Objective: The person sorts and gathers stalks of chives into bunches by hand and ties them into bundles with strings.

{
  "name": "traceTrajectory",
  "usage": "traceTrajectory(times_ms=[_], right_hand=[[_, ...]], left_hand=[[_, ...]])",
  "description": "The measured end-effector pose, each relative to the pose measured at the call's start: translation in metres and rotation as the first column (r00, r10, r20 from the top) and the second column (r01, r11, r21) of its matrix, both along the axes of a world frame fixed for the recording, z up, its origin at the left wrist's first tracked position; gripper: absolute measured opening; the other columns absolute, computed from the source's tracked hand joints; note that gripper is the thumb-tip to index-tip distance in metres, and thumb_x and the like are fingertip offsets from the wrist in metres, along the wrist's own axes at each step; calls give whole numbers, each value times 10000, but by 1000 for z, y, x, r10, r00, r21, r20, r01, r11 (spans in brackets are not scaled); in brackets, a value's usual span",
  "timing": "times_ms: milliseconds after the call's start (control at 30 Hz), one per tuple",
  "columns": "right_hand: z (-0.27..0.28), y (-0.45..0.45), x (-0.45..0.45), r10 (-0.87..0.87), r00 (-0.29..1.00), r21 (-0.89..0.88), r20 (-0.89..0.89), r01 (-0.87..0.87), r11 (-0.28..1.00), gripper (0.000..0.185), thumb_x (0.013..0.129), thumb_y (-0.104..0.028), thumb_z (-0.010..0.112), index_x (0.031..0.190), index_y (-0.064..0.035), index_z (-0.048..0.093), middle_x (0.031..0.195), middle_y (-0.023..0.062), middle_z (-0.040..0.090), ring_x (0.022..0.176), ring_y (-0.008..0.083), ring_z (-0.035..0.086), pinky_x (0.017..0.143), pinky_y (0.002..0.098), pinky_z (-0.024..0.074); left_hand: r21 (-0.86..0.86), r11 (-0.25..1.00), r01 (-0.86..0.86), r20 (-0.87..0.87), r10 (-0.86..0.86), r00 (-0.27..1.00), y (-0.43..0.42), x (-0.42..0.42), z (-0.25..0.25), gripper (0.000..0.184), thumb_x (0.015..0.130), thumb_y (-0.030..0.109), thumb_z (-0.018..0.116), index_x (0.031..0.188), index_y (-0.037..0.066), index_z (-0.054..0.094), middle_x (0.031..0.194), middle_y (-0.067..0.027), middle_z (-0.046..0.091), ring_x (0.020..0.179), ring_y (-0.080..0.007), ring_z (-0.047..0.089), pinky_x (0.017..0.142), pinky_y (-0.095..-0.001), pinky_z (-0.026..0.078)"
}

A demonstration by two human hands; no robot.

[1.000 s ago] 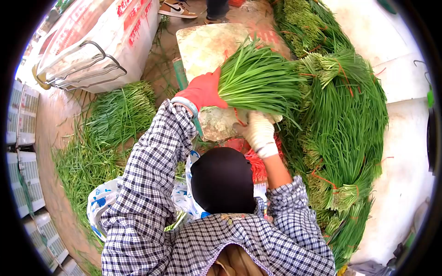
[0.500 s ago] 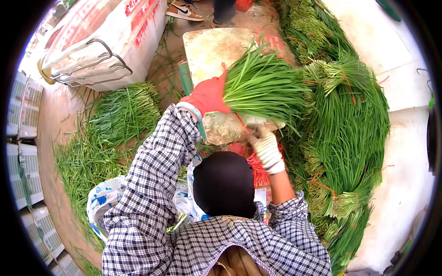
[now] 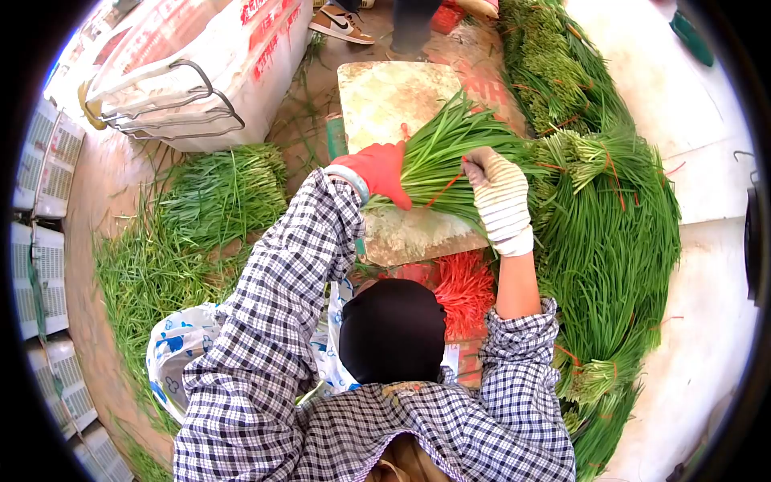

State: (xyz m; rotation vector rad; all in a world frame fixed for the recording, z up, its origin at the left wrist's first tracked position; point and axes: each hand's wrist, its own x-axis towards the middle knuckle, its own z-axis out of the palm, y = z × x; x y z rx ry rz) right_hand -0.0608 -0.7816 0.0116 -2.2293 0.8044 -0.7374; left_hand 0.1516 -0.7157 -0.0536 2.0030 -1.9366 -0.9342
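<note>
My left hand (image 3: 381, 173), in a red glove, is closed around one end of a bunch of green chives (image 3: 450, 149). The bunch lies across a worn, pale board (image 3: 393, 92), its leaves spreading to the right. A thin red tie (image 3: 440, 193) runs from beside the left glove across the leaves. My right hand (image 3: 499, 201), in a striped white glove with bare fingertips, pinches the tie's other end above the bunch. Close to my knee (image 3: 392, 331) lies a pile of red ties (image 3: 464, 297).
Tied chive bundles (image 3: 610, 257) are stacked along the right. Loose chives (image 3: 217, 197) cover the floor at left. A large white tub (image 3: 201, 88) with a metal handle stands at upper left, near another person's shoe (image 3: 341, 24). Plastic crates (image 3: 38, 277) line the left edge.
My right hand has moved up from the board's lower edge to above the leaves, drawing the red tie across the bunch. My left hand keeps its grip.
</note>
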Motion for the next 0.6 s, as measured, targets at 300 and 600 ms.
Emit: traceTrajectory(times_ms=[300,600], right_hand=[[-73,-59,91,77,915,-285,-396,-202,937,216,846,-266,603,885,-64,669,833,184,680,855,349,634,983,432,406],[-82,-54,74,-15,862,-119,-506,-53,991,234,853,-276,626,906,-49,648,850,197,670,872,374,630,953,449,421]], left_hand=[[-157,987,-17,2,17,1000,0,0,-8,944,511,484,852,1201,-49,491,1080,-278,627,1026,-410,607,902,-428,489],[-49,996,-81,-265,66,962,-36,41,-9,811,823,482,670,1407,-15,404,1259,-241,586,1120,-318,601,961,-379,467]])
